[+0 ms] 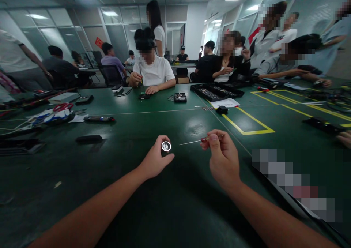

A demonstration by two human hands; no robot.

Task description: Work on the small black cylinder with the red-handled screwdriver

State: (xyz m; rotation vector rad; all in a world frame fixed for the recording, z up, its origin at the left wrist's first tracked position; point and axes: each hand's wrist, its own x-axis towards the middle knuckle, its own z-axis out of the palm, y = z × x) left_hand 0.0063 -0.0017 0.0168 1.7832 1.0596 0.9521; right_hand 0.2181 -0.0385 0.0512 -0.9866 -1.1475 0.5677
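My left hand (155,162) is closed around a small dark round part (166,146) whose end faces me. That end shows a bright white ring with a pale face and small dark holes inside. A slim screwdriver (190,142) with a reddish see-through handle is pinched between the thumb and fingers of my right hand (225,160). Its thin metal shaft points left, and the tip is a short way from the round part, apart from it. Both hands are held above the green tabletop (175,211).
Across the table a person (153,72) in white handles a small device. Black trays of small parts (216,91) stand at the back. A black block (222,110) sits by yellow tape (259,132). Left lie a dark bar (88,139), a pen-like tool (99,119) and gloves (57,114).
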